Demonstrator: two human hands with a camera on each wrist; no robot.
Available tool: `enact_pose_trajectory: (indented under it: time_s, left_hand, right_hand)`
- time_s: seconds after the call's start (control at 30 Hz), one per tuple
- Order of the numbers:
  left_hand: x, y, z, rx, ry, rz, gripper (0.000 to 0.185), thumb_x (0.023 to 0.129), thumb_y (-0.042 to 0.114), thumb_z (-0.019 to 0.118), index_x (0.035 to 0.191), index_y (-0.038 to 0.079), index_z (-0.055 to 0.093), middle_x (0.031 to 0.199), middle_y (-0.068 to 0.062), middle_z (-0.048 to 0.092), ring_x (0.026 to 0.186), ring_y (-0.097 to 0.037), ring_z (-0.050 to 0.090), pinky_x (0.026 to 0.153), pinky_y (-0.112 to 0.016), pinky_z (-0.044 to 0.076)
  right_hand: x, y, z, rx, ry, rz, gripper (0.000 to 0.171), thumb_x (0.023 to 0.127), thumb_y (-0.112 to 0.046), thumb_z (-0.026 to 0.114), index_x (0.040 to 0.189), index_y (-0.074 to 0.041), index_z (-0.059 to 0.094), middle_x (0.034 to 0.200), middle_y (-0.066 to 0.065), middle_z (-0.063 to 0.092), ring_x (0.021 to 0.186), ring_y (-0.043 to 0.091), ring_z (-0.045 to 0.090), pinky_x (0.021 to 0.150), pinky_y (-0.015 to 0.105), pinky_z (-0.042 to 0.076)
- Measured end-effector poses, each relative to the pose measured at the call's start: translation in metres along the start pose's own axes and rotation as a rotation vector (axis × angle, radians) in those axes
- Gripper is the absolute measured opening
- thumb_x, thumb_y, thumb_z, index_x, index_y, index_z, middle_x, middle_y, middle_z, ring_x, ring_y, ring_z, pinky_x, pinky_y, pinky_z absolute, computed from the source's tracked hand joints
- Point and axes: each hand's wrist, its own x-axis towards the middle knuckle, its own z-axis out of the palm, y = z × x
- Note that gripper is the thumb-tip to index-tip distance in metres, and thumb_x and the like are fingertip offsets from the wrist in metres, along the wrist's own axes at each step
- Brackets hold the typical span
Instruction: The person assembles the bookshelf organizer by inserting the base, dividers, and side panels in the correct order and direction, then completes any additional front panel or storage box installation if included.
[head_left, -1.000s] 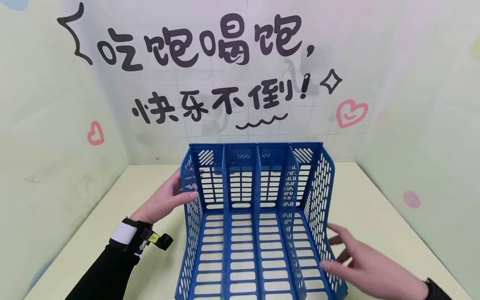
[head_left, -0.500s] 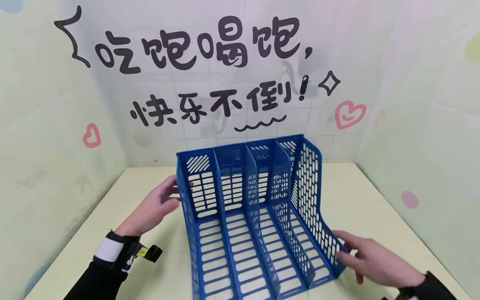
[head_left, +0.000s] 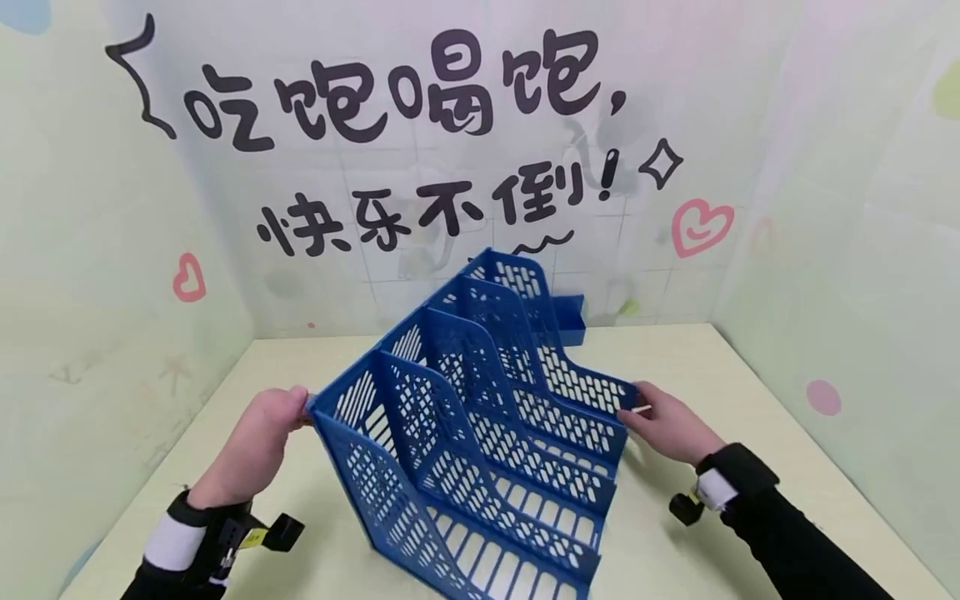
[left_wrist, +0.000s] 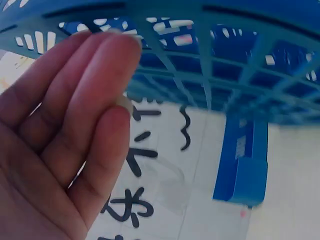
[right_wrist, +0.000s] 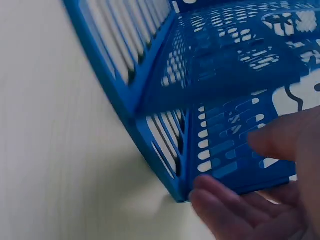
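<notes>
**Rotating the file rack on the table**

My left hand (head_left: pixel 258 442) holds the near upper corner of the blue file rack (head_left: pixel 480 417); in the left wrist view the fingers (left_wrist: pixel 75 100) lie nearly straight and flat against the perforated panel, thumb side not clear, so this reads as a press rather than a wrap. My right hand (head_left: pixel 667 427) is at the far low end of the rack's outermost divider; the right wrist view shows the fingers (right_wrist: pixel 225 200) lightly bent under the bottom edge with the thumb on the panel face, a loose pinch.

The rack stands on the cream table (head_left: pixel 750 367), turned diagonally, dividers running from near left to far right.

Step in hand, as I judge it: mid-rotation of the rack. The next move calls for both hands acting together so the base does not skid or tip.

Against half a second ago: the rack has swung markedly, its open front no longer facing me, and my right hand has travelled away from me with it.
</notes>
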Motion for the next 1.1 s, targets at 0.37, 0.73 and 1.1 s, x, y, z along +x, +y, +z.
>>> enact_pose_trajectory:
  time_s: [0.37,0.73,1.1]
  left_hand:
    - [0.030,0.029,0.022,0.091,0.088,-0.081,0.038,0.116,0.008,0.041,0.136,0.010,0.074,0.122,0.008,0.078,0.103,-0.009,0.073,0.085,-0.020,0.059]
    - [0.053,0.032,0.031,-0.151,-0.089,-0.083,0.051,0.118,0.019,0.027,0.155,0.006,0.060,0.183,0.000,0.028,0.168,-0.015,0.024,0.120,-0.017,0.038]
    - [0.035,0.035,0.028,-0.209,0.035,-0.047,0.034,0.111,0.006,0.036,0.128,-0.003,0.065,0.175,-0.011,0.039,0.156,-0.028,0.037,0.102,-0.027,0.061]
  right_hand:
    - [-0.049,-0.015,0.011,0.143,0.011,0.025,0.073,0.120,-0.043,0.043,0.170,0.004,0.019,0.161,0.039,0.046,0.130,0.044,0.068,0.098,0.045,0.064]
    - [-0.079,-0.020,0.039,0.085,-0.231,-0.043,0.099,0.108,-0.042,0.070,0.176,-0.005,0.007,0.177,0.030,0.029,0.142,0.042,0.059,0.109,0.054,0.058]
    - [-0.035,-0.025,0.065,-0.226,-0.076,-0.088,0.067,0.104,-0.024,0.077,0.164,-0.011,0.049,0.158,0.021,0.061,0.151,0.049,0.049,0.120,0.070,0.039]
